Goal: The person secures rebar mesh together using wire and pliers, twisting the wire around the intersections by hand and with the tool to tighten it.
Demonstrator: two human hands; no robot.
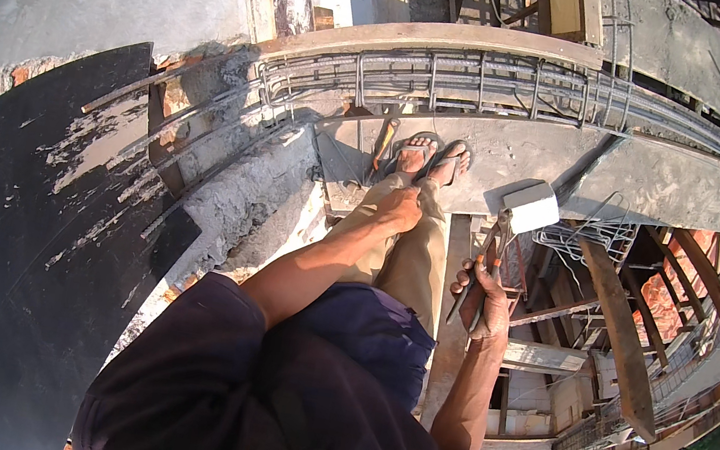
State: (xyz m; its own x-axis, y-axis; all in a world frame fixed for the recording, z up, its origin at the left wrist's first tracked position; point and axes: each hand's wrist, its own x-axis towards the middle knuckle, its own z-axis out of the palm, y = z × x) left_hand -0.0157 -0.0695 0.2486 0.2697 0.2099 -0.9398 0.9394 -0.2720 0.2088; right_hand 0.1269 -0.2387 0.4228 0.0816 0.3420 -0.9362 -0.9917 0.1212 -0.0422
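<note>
My right hand (487, 304) is wrapped round a pair of long-handled pincers (501, 233), jaws pointing away from me. Just past the jaws a white box-like container (531, 207) rests at the edge of a grey plank (522, 152); whether the jaws touch it I cannot tell. My left hand (398, 209) lies against my trouser leg with its fingers curled closed. Anything inside those fingers is hidden. Beside my sandalled feet (434, 160) lies a tool with an orange-yellow handle (385, 142).
A long rebar cage (486, 85) runs across beyond my feet. Bent wire pieces (598, 239) lie right of the white container. Timber beams (621, 332) cross a drop at the right. A dark sheet (27, 248) and rough concrete (249, 184) flank my left.
</note>
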